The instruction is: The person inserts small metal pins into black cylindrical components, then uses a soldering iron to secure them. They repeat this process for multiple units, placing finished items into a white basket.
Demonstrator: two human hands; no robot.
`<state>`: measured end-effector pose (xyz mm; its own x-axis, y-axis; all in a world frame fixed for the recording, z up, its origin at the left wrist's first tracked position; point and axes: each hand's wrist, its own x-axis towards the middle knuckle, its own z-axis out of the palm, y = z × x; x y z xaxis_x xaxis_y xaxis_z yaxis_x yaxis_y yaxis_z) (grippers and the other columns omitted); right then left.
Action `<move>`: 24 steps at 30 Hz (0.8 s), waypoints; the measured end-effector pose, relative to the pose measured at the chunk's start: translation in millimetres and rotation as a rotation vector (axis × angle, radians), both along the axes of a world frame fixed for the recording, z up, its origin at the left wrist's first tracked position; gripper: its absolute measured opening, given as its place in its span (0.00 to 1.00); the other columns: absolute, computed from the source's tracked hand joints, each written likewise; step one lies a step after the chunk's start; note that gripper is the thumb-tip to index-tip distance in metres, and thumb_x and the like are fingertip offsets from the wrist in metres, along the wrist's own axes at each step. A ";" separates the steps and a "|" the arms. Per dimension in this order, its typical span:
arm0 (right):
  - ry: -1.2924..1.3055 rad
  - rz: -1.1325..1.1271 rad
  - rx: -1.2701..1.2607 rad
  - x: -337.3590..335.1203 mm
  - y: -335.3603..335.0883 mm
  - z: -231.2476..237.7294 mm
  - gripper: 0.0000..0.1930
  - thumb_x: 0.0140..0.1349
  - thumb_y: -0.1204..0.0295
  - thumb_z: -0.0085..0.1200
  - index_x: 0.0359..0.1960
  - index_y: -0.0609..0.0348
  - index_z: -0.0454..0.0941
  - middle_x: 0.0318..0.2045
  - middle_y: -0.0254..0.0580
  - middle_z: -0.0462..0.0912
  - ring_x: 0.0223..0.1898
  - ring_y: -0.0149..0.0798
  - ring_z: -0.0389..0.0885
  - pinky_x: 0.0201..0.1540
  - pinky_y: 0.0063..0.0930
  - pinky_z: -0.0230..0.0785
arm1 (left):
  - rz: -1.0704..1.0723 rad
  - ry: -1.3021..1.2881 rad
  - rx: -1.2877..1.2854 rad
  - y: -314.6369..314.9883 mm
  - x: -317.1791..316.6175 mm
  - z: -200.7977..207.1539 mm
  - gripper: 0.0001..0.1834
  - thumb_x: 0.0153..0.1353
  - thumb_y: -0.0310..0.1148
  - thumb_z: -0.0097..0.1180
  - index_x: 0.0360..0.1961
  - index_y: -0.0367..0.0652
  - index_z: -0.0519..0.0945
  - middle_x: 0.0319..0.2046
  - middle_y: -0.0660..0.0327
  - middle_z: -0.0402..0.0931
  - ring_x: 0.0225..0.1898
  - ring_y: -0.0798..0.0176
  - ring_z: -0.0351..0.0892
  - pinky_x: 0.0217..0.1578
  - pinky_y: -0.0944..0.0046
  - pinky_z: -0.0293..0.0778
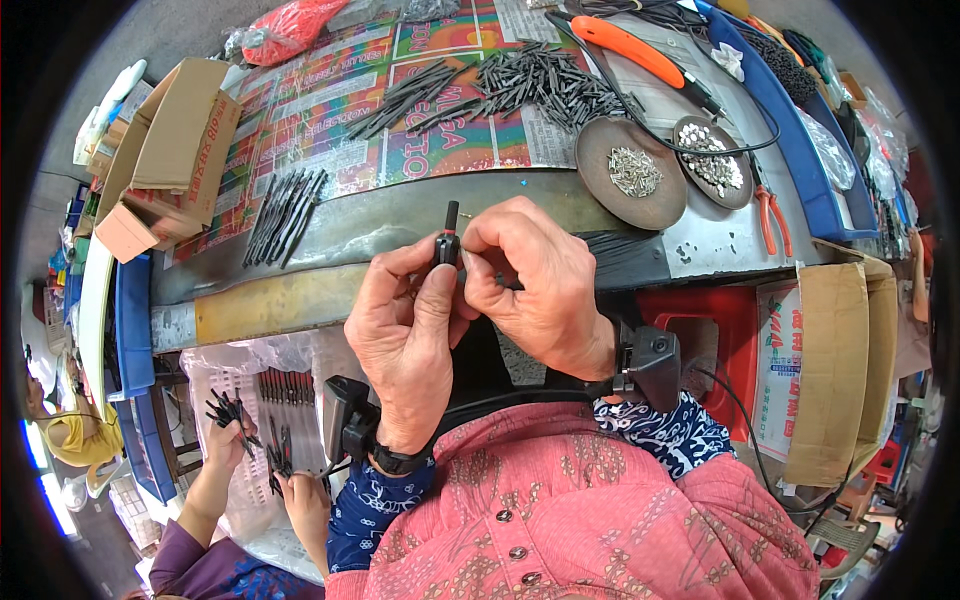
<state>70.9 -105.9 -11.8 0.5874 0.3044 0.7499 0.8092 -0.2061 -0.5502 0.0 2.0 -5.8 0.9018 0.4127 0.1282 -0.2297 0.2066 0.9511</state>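
My left hand [405, 340] holds a slim black stick-shaped part [447, 247] upright between thumb and fingers. A red band circles it below its dark tip. Beside that band my right hand [540, 285] is closed in a pinch, with a tiny bit of something at its fingertips, too small to name. Both hands are at the near edge of the workbench [380, 225]. Beyond them lie a loose pile of black sticks [545, 88] and a row of longer ones [285, 215]. A brown dish [645, 215] holds small metal cylinders; a smaller dish [735, 198] holds whitish bits.
An orange electric screwdriver [630, 50] with a cable and red-handled pliers [771, 215] lie right. A cardboard box [165, 150] stands left, a blue tray [790, 130] far right. At lower left, a co-worker's hands [225, 445] hold black parts over a crate [215, 385].
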 end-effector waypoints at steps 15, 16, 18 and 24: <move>0.641 0.264 0.252 -3.4 2.0 2.9 0.06 0.60 0.76 0.55 0.32 0.67 0.73 0.26 0.42 0.75 0.24 0.30 0.75 0.25 0.24 0.68 | -0.001 -0.019 0.000 2.8 0.4 0.8 0.10 0.65 0.24 0.51 0.47 0.35 0.74 0.28 0.65 0.75 0.24 0.77 0.73 0.20 0.81 0.64; 0.624 0.246 0.256 -3.3 3.7 2.0 0.06 0.60 0.76 0.55 0.32 0.67 0.73 0.26 0.42 0.75 0.23 0.30 0.74 0.25 0.24 0.68 | 0.002 -0.016 0.001 2.4 0.4 0.9 0.10 0.65 0.24 0.51 0.47 0.35 0.74 0.28 0.65 0.75 0.24 0.77 0.73 0.20 0.81 0.64; 0.598 0.220 0.235 -3.2 4.5 1.2 0.06 0.60 0.76 0.55 0.32 0.68 0.73 0.26 0.43 0.75 0.23 0.30 0.74 0.25 0.25 0.68 | 0.007 -0.014 0.006 2.0 0.5 1.1 0.10 0.65 0.24 0.51 0.47 0.35 0.74 0.28 0.65 0.75 0.25 0.77 0.73 0.20 0.81 0.64; 0.751 0.241 0.279 -5.3 4.3 5.6 0.05 0.60 0.78 0.53 0.31 0.68 0.72 0.24 0.40 0.76 0.23 0.25 0.73 0.25 0.23 0.68 | 0.014 -0.015 0.014 1.9 1.1 0.2 0.10 0.64 0.23 0.52 0.47 0.35 0.74 0.29 0.65 0.76 0.25 0.78 0.73 0.20 0.81 0.65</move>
